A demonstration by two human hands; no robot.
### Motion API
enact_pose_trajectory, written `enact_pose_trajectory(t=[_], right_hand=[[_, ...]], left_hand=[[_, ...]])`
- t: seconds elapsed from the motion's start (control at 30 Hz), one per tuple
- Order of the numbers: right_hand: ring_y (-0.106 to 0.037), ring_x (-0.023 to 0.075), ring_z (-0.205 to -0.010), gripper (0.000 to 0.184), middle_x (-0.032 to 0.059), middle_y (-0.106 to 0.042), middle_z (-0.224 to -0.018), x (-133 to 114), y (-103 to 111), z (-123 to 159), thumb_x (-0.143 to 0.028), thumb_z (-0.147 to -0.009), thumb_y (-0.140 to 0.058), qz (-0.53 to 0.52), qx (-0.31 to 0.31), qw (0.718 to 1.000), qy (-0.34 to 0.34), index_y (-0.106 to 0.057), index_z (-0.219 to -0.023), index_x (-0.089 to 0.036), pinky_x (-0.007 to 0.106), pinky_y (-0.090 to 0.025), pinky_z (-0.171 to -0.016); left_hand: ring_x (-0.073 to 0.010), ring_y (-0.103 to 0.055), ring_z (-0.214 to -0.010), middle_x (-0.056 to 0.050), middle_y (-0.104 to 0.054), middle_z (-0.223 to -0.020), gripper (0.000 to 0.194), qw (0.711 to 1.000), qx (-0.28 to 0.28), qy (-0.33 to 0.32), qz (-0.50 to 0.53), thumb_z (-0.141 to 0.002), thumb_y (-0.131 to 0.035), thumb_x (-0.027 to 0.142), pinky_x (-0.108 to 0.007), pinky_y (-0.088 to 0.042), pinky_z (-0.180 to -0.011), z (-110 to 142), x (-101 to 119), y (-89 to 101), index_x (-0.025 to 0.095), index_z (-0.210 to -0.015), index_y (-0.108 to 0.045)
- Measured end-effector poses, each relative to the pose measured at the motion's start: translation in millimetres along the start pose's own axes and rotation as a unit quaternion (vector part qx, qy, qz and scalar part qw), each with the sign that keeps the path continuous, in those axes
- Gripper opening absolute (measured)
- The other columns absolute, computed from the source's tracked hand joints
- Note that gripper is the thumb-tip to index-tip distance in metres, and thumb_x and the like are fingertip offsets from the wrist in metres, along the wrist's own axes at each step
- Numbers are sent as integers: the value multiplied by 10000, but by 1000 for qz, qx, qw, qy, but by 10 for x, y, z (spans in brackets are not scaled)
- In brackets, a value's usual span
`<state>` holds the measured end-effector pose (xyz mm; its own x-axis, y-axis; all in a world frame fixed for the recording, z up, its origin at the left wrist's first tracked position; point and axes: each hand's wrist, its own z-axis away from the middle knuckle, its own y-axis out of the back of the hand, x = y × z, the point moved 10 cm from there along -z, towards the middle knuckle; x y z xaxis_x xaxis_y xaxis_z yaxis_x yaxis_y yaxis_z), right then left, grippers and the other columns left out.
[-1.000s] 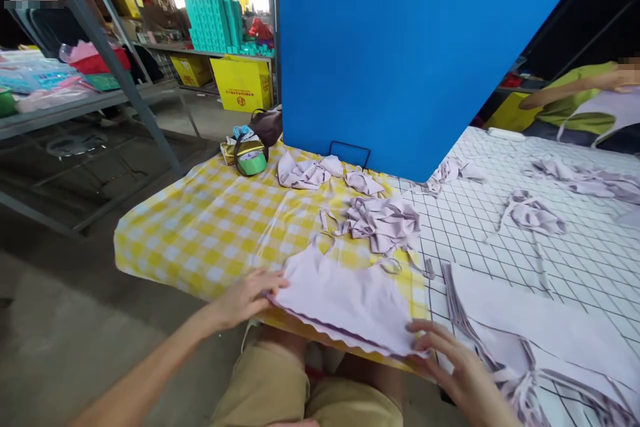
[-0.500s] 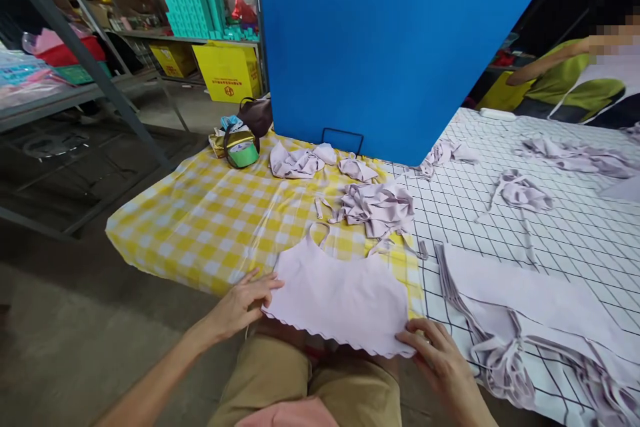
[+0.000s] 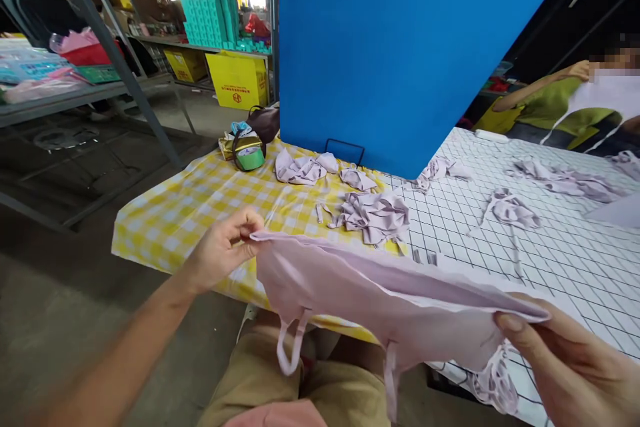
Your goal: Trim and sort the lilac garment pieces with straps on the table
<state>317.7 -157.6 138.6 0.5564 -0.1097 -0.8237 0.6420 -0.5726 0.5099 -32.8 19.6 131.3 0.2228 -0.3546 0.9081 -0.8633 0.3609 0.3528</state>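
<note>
A pale lilac camisole top (image 3: 340, 287) is stretched between my two hands, lifted above the table's near edge. Its wavy hem is uppermost and slightly parted, and its thin straps hang down over my lap. My left hand (image 3: 225, 247) pinches one end of the hem between thumb and fingers. At the other end, my right hand (image 3: 565, 353) grips the hem with the thumb in front and the fingers behind. Beyond the top lies a crumpled pile of lilac garments (image 3: 375, 213). Behind my right hand, a bundle of lilac straps (image 3: 495, 383) shows in part.
A tall blue panel (image 3: 400, 47) stands on the table behind the garments. The yellow checked cloth (image 3: 165, 213) covers the left side, a white grid cloth (image 3: 460, 213) the right. A green tape roll (image 3: 250, 158) sits far left. A co-worker in a green shirt (image 3: 545, 103) holds up a lilac garment.
The camisole top lay flat with its straps away from me; now it is raised and turned over, straps hanging down. Both hands have risen, the right one also moving outward to the right.
</note>
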Motion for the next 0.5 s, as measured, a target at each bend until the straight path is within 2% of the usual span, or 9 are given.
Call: enact_pose_trajectory(t=[0.1, 0.2, 0.3, 0.37, 0.43, 0.5], right_hand=[[-605, 218, -734, 315, 57, -662, -775, 8, -156, -169, -491, -657, -658, -38, -54, 997, -39, -668, -781, -201, 268, -505, -561], [-579, 205, -661, 341, 46, -631, -661, 190, -489, -367, -528, -640, -640, -20, -107, 992, -60, -636, -667, -188, 275, -471, -529], [-544, 179, -599, 369, 43, -625, -620, 503, -844, -530, -542, -611, -627, -12, -139, 987, -82, -616, -642, -174, 288, -456, -543], [-542, 174, -601, 379, 46, -637, -640, 680, -999, -612, -541, -598, -621, -16, -143, 985, -95, -620, -663, -167, 294, -453, -558], [-546, 172, -618, 366, 43, -638, -653, 770, -1057, -684, -524, -606, -611, -21, -134, 986, -98, -619, -676, -166, 296, -452, -579], [-544, 172, -627, 338, 36, -625, -637, 767, -1028, -753, -504, -617, -601, -23, -117, 989, -92, -605, -661, -169, 296, -447, -587]], left_hand=[[-77, -451, -515, 51, -490, -597, 224, 1000, 4, 19, 15, -766, -575, 368, -161, -344, -475, -134, -39, -10, 178, -858, -499], [-116, -534, -622, 3, -591, -704, 289, 998, -38, 31, 33, -773, -550, 376, -188, -396, -545, -342, -349, -259, 156, -961, -549], [-148, -563, -665, -32, -628, -732, 264, 997, -44, 47, 29, -739, -549, 383, -218, -416, -572, -582, -778, -508, 127, -776, -596], [-149, -556, -628, -26, -630, -695, 256, 997, -20, 68, 20, -710, -558, 377, -220, -406, -538, -721, -1018, -590, 127, -732, -604], [-150, -552, -605, -21, -622, -661, 260, 997, -3, 74, 19, -701, -555, 383, -218, -397, -515, -828, -1127, -633, 129, -715, -607], [-155, -559, -621, -21, -617, -657, 268, 998, 3, 65, 22, -703, -547, 392, -219, -401, -527, -908, -1114, -642, 131, -704, -605]])
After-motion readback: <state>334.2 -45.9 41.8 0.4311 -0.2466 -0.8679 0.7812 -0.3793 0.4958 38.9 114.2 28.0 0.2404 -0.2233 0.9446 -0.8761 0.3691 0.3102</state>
